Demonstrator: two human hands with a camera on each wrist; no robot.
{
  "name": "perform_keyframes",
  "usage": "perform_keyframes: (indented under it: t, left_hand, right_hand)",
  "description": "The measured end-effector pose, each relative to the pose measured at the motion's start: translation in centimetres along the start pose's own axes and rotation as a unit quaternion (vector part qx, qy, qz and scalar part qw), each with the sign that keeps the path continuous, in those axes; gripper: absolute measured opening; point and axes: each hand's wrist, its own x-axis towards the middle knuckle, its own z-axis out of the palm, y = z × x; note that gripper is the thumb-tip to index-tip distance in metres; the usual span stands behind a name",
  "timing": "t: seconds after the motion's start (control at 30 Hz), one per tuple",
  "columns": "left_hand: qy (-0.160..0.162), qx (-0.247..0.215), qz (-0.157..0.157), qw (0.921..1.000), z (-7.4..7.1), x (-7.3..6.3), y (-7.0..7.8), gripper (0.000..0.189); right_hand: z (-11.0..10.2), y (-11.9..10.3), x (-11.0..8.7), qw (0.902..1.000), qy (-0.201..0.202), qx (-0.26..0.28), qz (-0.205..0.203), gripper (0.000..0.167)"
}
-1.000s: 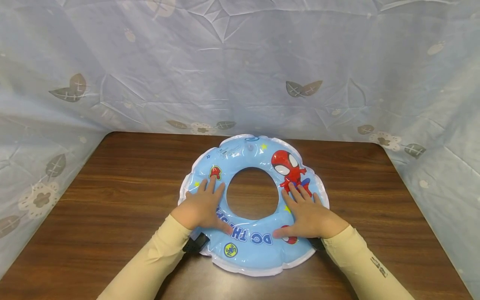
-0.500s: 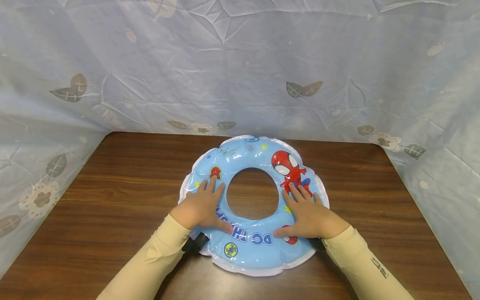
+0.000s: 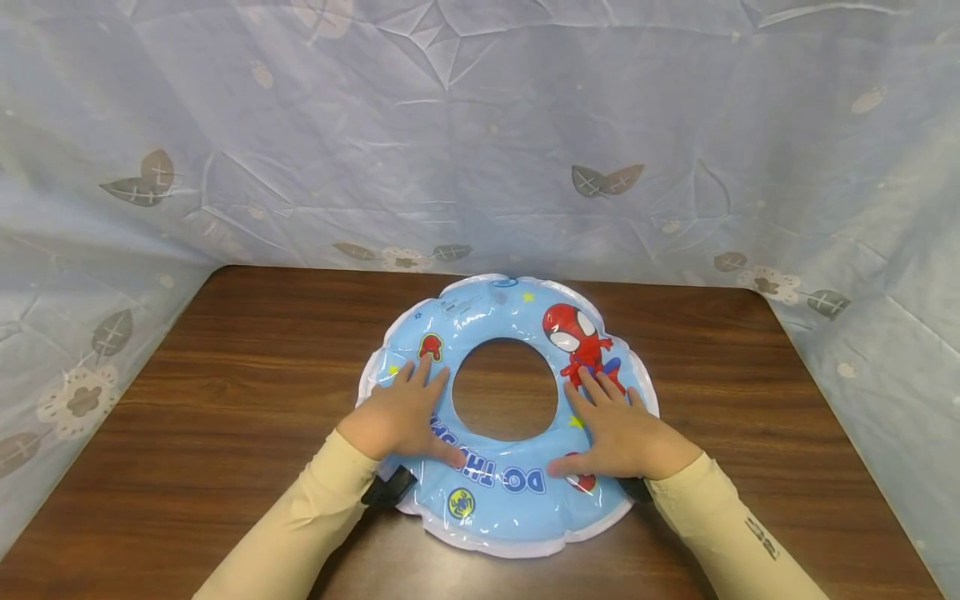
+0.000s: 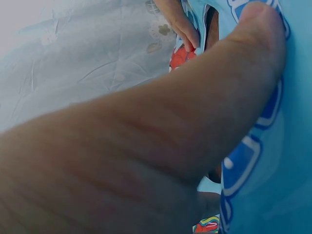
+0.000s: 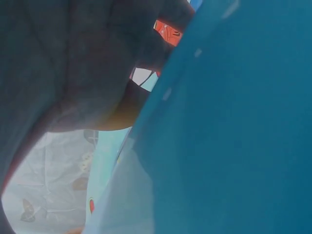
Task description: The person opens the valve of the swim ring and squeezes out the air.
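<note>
A light-blue inflatable swim ring (image 3: pixel 510 517) with a white scalloped edge lies flat on the brown wooden table (image 3: pixel 247 375). It bears a red and blue cartoon figure, stars and blue lettering that is upside down from here. On its left side rests my left hand (image 3: pixel 405 417), fingers spread and fairly straight. My right hand (image 3: pixel 618 429) lies likewise on the right side, its fingertips at the figure's legs. In the left wrist view, the left thumb (image 4: pixel 263 29) touches the lettering. The right wrist view is mostly filled by the ring's blue surface (image 5: pixel 234 136).
A pale grey-blue curtain (image 3: pixel 495 125) with leaf and flower prints hangs behind the table and along both sides. Black straps (image 3: pixel 390 486) show at the wrists, below cream sleeves (image 3: pixel 315 508). Bare tabletop shows through the ring's hole and on either side.
</note>
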Motion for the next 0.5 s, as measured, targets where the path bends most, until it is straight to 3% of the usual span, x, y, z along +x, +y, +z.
perform_keyframes:
  t: [0.5]
  left_hand:
    - [0.002,0.0,0.001,1.0,-0.01,-0.09,0.14,0.126]
  right_hand:
    - [0.14,0.1,0.03,1.0,0.001,0.005,0.002,0.122]
